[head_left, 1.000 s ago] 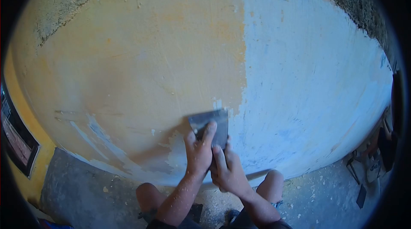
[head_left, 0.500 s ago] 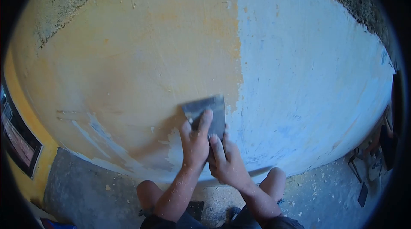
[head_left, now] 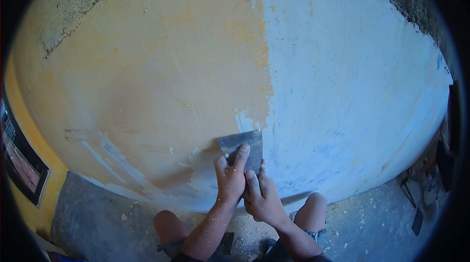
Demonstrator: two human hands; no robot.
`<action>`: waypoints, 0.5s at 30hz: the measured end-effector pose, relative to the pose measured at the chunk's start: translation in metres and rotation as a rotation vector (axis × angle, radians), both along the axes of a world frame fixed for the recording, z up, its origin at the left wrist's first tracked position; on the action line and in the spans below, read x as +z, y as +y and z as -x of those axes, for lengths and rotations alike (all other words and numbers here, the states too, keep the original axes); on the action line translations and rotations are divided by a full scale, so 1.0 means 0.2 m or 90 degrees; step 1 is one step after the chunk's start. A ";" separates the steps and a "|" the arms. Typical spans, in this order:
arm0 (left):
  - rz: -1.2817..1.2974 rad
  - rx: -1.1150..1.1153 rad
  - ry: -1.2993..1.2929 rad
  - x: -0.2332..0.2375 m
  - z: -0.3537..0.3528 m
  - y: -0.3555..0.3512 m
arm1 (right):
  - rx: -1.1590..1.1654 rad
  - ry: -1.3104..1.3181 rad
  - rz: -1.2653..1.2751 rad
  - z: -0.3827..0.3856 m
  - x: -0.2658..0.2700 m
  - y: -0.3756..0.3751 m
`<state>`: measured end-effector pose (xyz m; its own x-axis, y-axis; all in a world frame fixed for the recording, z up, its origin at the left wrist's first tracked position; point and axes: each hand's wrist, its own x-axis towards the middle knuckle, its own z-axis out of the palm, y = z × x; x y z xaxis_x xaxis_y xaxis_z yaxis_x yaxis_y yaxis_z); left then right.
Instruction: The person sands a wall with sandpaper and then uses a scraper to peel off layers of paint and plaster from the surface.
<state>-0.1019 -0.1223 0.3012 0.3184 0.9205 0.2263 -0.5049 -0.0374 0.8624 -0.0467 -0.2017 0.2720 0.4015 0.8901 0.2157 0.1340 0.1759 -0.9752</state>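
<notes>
A wide metal scraper [head_left: 251, 150] lies with its blade edge at the wall, near the border between the yellowish paint [head_left: 171, 81] and the pale blue-white surface [head_left: 333, 81]. My left hand [head_left: 230, 178] grips it from the left, thumb stretched along the blade. Around the lower part, largely hidden by the fingers, my right hand [head_left: 263, 197] is closed just below and to the right. Light flakes speckle both forearms. A freshly bared pale patch [head_left: 245, 120] shows just above the blade.
Rough bare plaster [head_left: 88, 2] borders the paint at the upper left. A framed window [head_left: 24, 164] is at the far left. Tools [head_left: 416, 220] and other items lie at the lower right on the grey floor [head_left: 103, 213]. My knees are below the wall.
Both hands and the scraper have moved down and slightly right. A strip of yellowish paint above the blade is gone, with a pale patch there now.
</notes>
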 end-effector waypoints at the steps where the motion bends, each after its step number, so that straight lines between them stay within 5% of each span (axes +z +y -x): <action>1: -0.013 -0.011 0.008 0.06 0.01 0.03 | -0.003 0.001 0.000 -0.01 0.04 0.01; 8: -0.006 0.004 0.009 -0.10 0.03 0.02 | -0.017 -0.057 0.039 0.02 0.02 0.00; 15: 0.010 0.000 0.016 0.07 0.06 0.03 | 0.041 -0.012 0.024 0.01 0.15 0.04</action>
<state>-0.1135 -0.1155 0.3149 0.3233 0.9240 0.2040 -0.4832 -0.0242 0.8752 -0.0488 -0.1937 0.3022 0.3395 0.9216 0.1880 0.1414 0.1476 -0.9789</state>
